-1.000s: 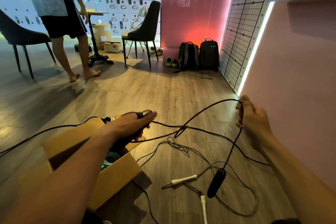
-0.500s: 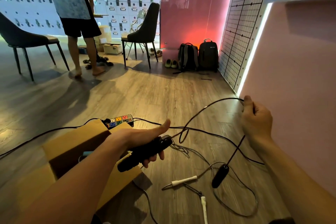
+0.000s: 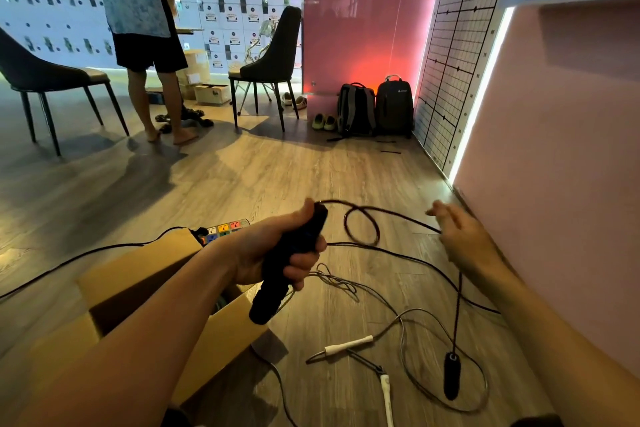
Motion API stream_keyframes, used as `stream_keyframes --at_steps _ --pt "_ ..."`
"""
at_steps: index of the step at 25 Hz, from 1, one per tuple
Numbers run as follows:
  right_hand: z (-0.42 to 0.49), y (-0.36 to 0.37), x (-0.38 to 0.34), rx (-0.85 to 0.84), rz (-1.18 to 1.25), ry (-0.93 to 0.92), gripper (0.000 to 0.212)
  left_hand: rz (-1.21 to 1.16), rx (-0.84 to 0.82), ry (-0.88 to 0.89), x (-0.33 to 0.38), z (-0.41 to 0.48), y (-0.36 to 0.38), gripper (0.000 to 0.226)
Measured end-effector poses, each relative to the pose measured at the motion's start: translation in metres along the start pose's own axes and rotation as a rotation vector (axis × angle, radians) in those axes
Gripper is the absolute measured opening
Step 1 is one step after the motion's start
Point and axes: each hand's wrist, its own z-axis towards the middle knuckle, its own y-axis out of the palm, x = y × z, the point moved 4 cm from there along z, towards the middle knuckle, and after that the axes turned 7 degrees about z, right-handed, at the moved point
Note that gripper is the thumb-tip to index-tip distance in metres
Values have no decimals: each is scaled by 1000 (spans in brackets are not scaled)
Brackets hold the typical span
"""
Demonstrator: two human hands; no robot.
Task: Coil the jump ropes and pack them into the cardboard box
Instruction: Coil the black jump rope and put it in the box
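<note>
Upper handle: matte black. Its cord: black; hanging handle black too. Second rope: white handles, grey cord. Cardboard box: plain tan-brown. Power strip: multicoloured sockets. Floor: grey-brown wood grain. Wall pink; panel glossy red; grid board white, black lines. Backpacks: one grey, one black.

Black jump rope is off the floor: one handle in the left hand, cord looped once, other handle hanging below the right hand. White-handled rope lies tangled on the floor beside the cardboard box, which is open.
</note>
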Motion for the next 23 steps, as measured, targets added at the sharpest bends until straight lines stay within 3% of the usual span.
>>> stream_keyframes --at_steps 2,4,7,13,16,19,23 --pt "-12 16 -16 -234 53 -94 38 -33 64 14 3 2 -4 70" --pt "-23 30 -30 -332 88 -246 26 36 92 -5 1 6 -6 76" --pt "-27 41 -46 -243 86 -368 12 62 128 -4 -1 9 -9 76" --pt "-11 21 -38 56 166 -257 46 -174 229 184 11 4 -27 71" --pt "-12 13 -37 52 174 -249 38 -420 242 339 20 -3 -35 69" --pt "-17 13 -42 13 70 -317 28 -680 135 503 29 -9 -34 67" --pt "-17 27 -43 -59 -118 -301 35 -887 88 705 36 -10 -31 57"
